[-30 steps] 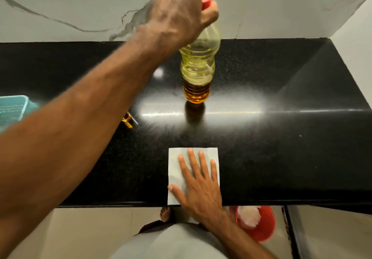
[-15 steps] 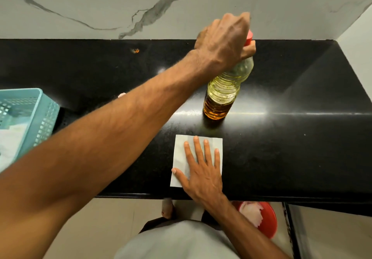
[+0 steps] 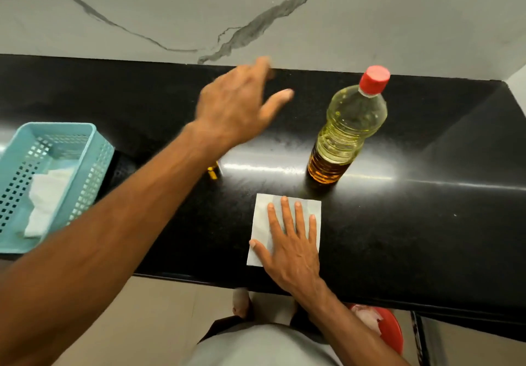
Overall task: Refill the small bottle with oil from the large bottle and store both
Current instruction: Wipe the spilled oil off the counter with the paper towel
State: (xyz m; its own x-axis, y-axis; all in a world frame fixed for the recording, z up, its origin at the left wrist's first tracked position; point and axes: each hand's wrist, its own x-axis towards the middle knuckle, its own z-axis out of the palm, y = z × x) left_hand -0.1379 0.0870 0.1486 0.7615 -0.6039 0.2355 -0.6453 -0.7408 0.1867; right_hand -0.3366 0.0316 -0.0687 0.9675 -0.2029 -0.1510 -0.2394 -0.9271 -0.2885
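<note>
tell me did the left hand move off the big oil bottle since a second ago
Yes. The left hand has let go and now hovers open, left of the large bottle standing on the counter.

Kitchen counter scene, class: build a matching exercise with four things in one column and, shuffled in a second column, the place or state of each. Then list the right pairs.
Things
1. large bottle
2. paper towel
3. blue basket
4. left hand

Places or states
A. open in the air above the counter, holding nothing
B. flat near the counter's front edge, under the right hand
C. upright, red cap on, touched by no hand
D. at the left end, white cloth inside

Pairs: 1-C, 2-B, 3-D, 4-A
</note>
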